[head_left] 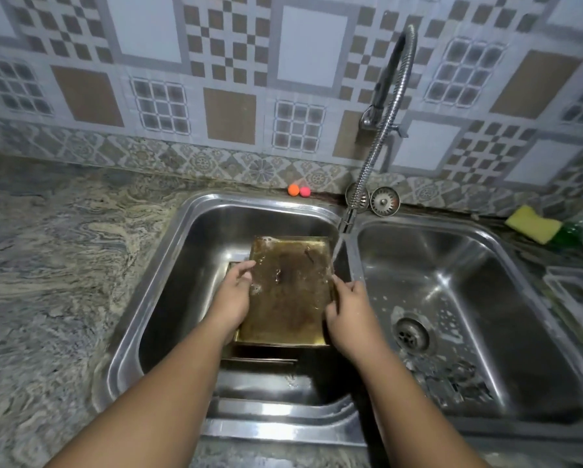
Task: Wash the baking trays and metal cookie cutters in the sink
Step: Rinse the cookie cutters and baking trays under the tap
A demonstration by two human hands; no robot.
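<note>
Hands: left hand [236, 293] and right hand [349, 310] grip opposite edges of the baking tray [288, 285].
Tray: sink [168, 265], left basin, beside running tap [347, 221].
Progress: early, I judge; grime remains, trays [263, 361] underneath unwashed.

Only the person's two arms are in view, from roughly the elbow down. The left forearm [168, 376] and the right forearm [408, 390] are bare skin along all that shows. The left grip [232, 295] and the right grip [347, 315] are bare hands with slim fingers and rounded knuckles. Nails and finer marks on the skin are too blurred to tell
</note>
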